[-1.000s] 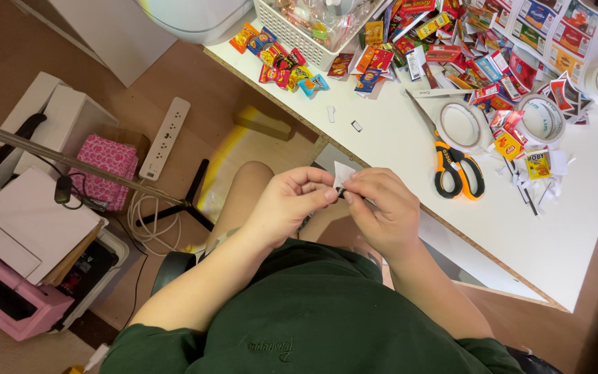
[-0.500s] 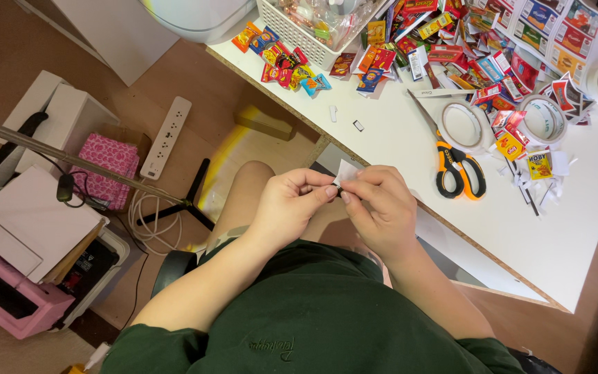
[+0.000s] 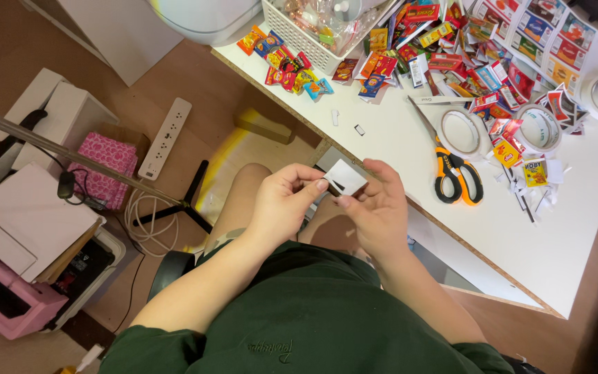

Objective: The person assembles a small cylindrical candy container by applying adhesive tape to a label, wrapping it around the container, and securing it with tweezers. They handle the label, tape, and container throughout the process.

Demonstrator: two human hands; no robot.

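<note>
Near the centre of the frame, a small white paper piece (image 3: 345,177) pinched from both sides: left hand (image 3: 286,206) gripping its left edge with thumb and forefinger, right hand (image 3: 374,208) closing its fingers on the lower right edge. Held over the lap, just off the edge of the white surface (image 3: 555,242). To the right on that surface, orange-handled scissors (image 3: 451,170), with rolls of clear tape (image 3: 462,133) beside them. In the upper middle, a scatter of tiny colourful packets (image 3: 292,66) next to a white basket (image 3: 292,34). At far left on the floor, a white power strip (image 3: 165,138).
</note>
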